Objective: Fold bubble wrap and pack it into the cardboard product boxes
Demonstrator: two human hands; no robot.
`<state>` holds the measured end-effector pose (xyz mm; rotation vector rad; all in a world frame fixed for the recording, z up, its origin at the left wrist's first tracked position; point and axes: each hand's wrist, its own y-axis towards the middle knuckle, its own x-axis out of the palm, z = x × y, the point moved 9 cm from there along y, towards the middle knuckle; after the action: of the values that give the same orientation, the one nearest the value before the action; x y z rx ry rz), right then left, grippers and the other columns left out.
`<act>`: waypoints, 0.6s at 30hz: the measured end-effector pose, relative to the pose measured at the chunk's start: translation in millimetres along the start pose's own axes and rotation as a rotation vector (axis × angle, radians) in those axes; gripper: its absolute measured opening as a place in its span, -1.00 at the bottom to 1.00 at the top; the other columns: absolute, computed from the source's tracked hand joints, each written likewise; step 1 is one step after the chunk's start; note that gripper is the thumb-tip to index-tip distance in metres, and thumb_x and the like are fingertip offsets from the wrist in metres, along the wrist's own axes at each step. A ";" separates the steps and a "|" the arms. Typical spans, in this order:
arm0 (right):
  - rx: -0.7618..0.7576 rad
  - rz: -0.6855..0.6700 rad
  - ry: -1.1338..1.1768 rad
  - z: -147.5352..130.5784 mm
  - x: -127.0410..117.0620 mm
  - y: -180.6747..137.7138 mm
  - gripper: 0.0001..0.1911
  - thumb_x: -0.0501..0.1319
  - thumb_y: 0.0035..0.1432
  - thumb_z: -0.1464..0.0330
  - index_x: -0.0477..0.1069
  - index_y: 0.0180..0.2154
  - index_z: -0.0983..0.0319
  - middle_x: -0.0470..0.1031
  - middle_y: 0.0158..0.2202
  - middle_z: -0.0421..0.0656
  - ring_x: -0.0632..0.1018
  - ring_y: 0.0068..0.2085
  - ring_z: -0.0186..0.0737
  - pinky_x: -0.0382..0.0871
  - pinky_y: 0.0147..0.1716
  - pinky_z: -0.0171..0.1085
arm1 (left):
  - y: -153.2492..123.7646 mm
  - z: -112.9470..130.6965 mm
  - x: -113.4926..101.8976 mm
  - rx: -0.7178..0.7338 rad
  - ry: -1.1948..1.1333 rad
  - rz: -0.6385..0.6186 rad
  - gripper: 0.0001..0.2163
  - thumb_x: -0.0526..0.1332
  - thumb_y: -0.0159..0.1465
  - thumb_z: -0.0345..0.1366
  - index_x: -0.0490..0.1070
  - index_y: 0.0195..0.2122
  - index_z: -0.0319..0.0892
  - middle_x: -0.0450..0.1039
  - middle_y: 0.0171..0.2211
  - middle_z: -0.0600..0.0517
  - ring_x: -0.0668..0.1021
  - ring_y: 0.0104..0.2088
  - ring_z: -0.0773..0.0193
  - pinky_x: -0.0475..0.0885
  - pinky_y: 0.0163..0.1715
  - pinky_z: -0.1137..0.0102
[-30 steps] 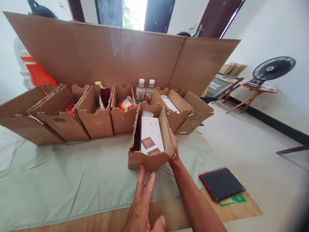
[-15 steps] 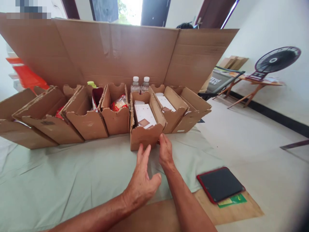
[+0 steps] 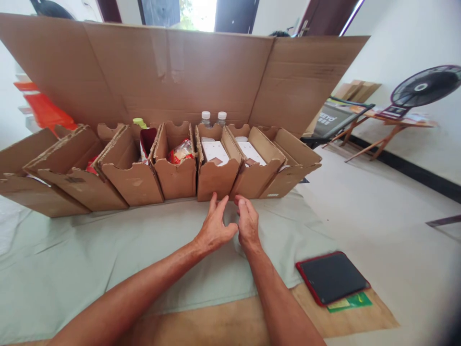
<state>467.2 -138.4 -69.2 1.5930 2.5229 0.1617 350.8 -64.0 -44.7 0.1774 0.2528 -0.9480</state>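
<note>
Both hands hover just in front of the cardboard bin (image 3: 215, 177) holding a white box (image 3: 215, 152) — the left hand (image 3: 215, 226) loosely open with fingertips at its front wall, the right hand (image 3: 248, 222) half curled, gripping nothing. The bin stands in a row of bins on the pale green cloth (image 3: 108, 259); behind it, 2 water bottles (image 3: 213, 118) and a cardboard sheet (image 3: 173, 72) — to its right, a red-edged tablet (image 3: 332, 277).

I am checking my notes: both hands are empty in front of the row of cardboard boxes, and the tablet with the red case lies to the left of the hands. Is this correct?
Not quite. The tablet with the red case lies to the right of the hands, as the head view shows. The rest holds: the left hand and right hand are both empty in front of the row of cardboard boxes.
</note>
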 end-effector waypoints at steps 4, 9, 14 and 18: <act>-0.060 -0.009 -0.013 -16.7 0.2 -3.9 -0.55 0.14 0.20 0.01 0.51 -0.15 0.23 0.64 -0.14 0.01 0.60 -0.09 -0.03 0.42 0.03 0.00 | -35.6 -6.2 -5.6 -0.002 0.047 -0.069 -0.23 0.27 0.07 -0.38 0.21 0.37 -0.22 -0.11 0.50 -0.26 0.08 0.46 -0.19 0.15 0.37 -0.06; -0.166 -0.149 -0.030 -73.1 28.7 -28.9 -0.68 0.22 0.21 0.12 0.53 -0.13 0.19 0.63 -0.28 -0.09 0.61 -0.24 -0.13 0.49 -0.11 -0.10 | -138.1 -38.4 -21.5 0.105 0.143 -0.268 -0.35 0.30 0.13 -0.39 0.36 0.29 0.01 0.10 0.45 -0.11 0.21 0.42 -0.13 0.13 0.37 -0.09; -0.434 -0.495 -0.258 -152.3 114.2 -42.1 -0.49 0.11 0.29 0.31 0.33 0.26 0.12 0.60 -0.34 -0.23 0.55 -0.38 -0.25 0.45 -0.26 -0.25 | -207.9 -79.5 -40.3 0.195 -0.066 -0.272 -0.48 0.24 0.31 0.09 0.40 0.26 0.10 0.25 0.38 -0.17 0.35 0.35 -0.13 0.33 0.24 -0.04; -0.525 -0.518 -0.649 -167.1 172.9 -12.9 -0.41 0.13 0.16 0.39 0.37 0.24 0.10 0.57 -0.48 -0.24 0.50 -0.47 -0.18 0.35 -0.33 -0.23 | -213.9 -88.4 -42.3 0.159 -0.136 -0.280 -0.42 0.22 0.25 0.24 0.49 0.18 0.04 0.43 0.25 -0.22 0.52 0.21 -0.10 0.43 0.15 0.03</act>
<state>351.4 10.7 80.3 0.6276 2.0449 0.1832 140.0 -130.6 -125.3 0.2260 0.0771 -1.2539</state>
